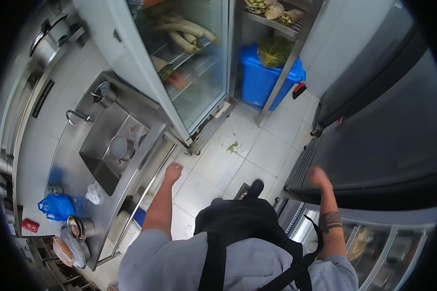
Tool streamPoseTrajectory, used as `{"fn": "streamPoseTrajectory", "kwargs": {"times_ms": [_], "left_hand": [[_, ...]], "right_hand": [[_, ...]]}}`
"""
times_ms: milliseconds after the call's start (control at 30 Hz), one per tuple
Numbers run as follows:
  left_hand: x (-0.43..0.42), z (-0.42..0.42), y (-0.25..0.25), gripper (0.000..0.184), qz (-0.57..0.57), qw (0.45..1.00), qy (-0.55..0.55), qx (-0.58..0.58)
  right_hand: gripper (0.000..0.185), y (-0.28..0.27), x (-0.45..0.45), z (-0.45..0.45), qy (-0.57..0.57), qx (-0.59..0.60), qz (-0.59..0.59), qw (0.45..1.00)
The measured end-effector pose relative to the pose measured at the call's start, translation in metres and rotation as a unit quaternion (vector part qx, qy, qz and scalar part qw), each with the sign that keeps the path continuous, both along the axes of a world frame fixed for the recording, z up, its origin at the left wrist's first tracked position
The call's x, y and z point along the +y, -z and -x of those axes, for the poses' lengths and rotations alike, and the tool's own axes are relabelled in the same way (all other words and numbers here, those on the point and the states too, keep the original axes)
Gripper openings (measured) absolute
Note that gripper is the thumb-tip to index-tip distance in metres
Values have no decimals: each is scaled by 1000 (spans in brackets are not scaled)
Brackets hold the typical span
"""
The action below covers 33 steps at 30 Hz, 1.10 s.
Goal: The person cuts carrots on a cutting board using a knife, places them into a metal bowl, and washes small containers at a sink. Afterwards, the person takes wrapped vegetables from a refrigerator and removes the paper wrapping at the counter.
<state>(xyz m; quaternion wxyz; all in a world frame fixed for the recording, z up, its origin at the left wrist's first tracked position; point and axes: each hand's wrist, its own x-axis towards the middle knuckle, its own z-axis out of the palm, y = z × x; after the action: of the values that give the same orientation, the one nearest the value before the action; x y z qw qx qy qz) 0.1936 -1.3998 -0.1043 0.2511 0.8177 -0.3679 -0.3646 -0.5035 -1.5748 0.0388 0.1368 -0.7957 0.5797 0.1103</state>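
My left hand (174,173) hangs in the air over the tiled floor, near the metal rail (155,186) along the sink counter. Its fingers are curled in, and nothing shows in them. On the other side, my right hand (319,178) is raised beside the dark grey cabinet front (374,150). Motion blurs its fingers, so its grip is unclear. Between my arms are a black apron (238,220) and one dark shoe (254,189) on the floor.
Ahead stands a glass-door fridge (199,92) with vegetables, beside a blue bin (260,80). Green scraps (233,147) lie on the white tiles. To the left, a steel sink (99,167) holds a pot (120,148); a blue plastic bag (57,207) sits on its counter.
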Motion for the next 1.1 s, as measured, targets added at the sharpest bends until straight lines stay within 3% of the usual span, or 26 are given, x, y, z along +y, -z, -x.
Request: {"fn": "streamPoseTrajectory", "kwargs": {"times_ms": [33,67,100,133,167,200,267,300,367,433,467,500,567,600,633,667,700,733,767,800,833,867,900,967,1000,1100], "left_hand": [[-38,8,-11,28,36,999,19,-20],[-61,20,-16,30,68,996,37,-40],[-73,34,-15,30,60,997,32,-42],[-85,46,-16,30,63,996,43,-37],[-103,55,-21,30,73,995,49,-36],[-110,70,-23,30,34,999,24,-19],[-96,94,0,30,-17,1000,25,-8],[-85,106,19,31,-31,998,49,-12],[-58,122,32,32,-22,968,240,-72],[-29,144,43,34,-207,940,255,-92],[-17,153,41,34,-285,903,313,-72],[-8,160,40,36,-356,856,370,-52],[20,159,68,43,-277,768,573,-72],[12,172,63,46,-414,860,298,33],[1,188,46,50,-503,853,-10,137],[-3,186,56,46,-484,864,-22,139],[-21,179,66,46,-478,866,-26,144],[-50,169,74,43,-405,879,244,57],[-76,164,80,41,-299,817,492,-43],[-119,172,66,39,-372,891,258,29],[-147,176,76,37,-285,926,233,-83],[-176,170,87,37,-145,905,346,-200],[-214,170,82,36,-119,933,286,-185],[-285,174,58,37,-33,975,167,-142],[-319,172,44,37,-51,979,156,-123],[-390,169,6,37,38,983,133,-122]], "right_hand": [[38,30,-13,15,56,-99,-129,985],[38,35,-12,14,152,-224,-262,926],[38,40,-10,14,266,-320,-370,831],[36,63,-21,20,278,-325,-408,807],[34,92,-34,34,177,-256,-402,861],[32,131,-52,49,-59,-124,-317,939],[30,168,-80,56,-361,30,-147,920],[29,150,-90,46,-183,-35,-234,954],[28,148,-126,47,-9,-95,-315,944],[27,169,-161,57,184,-199,-427,862],[27,196,-177,70,170,-196,-430,865],[25,230,-196,88,29,-192,-353,915],[23,223,-244,77,-122,-183,-261,940],[21,186,-252,59,30,-192,-308,931],[18,167,-262,49,183,-194,-347,899],[19,155,-277,44,163,-178,-350,905],[21,192,-304,55,-24,-46,-357,933],[24,230,-329,67,-262,102,-292,914],[27,268,-355,79,-442,171,-211,855],[28,255,-373,76,-383,131,-247,880],[29,240,-392,72,-323,86,-280,900],[30,224,-402,66,-258,43,-315,912],[30,209,-413,60,-191,-3,-346,919],[26,175,-450,20,-302,-22,-216,928],[24,114,-444,-23,42,-115,-298,947],[22,108,-476,-60,105,-224,-316,916]]}}
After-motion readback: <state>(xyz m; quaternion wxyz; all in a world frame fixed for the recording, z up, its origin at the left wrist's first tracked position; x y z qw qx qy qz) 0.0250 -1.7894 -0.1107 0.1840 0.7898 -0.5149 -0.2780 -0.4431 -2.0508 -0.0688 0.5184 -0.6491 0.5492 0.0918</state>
